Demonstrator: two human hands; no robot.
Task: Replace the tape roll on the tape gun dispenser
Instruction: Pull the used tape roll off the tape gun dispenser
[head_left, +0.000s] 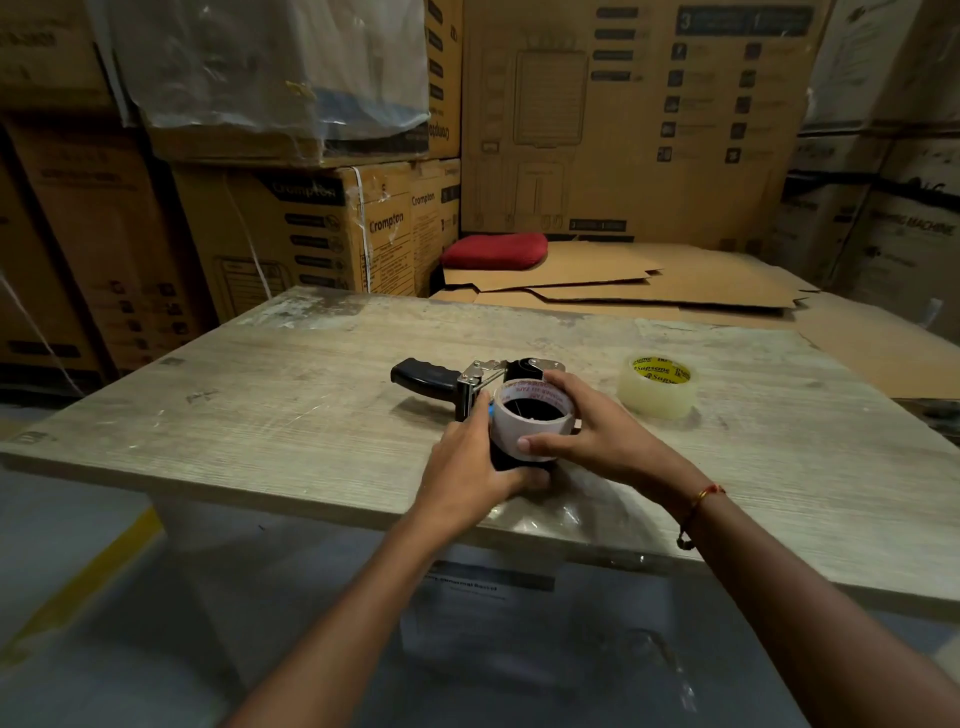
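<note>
Stacked cardboard cartons (332, 223) fill the top of the frame, with flattened cardboard sheets (623, 283) and a red cushion (493, 251) lying behind my wooden table (260, 415). At the centre of the frame the tape gun dispenser (470, 382) lies on its side, black handle pointing to the left. My left hand (475, 467) clamps its black body from below. My right hand (597, 434) has thumb and fingers closed around the white, nearly spent tape core (530, 423) sitting on the dispenser's hub. To the right, well apart, a full clear tape roll (657, 387) with a yellow printed core rests flat on the table.
</note>
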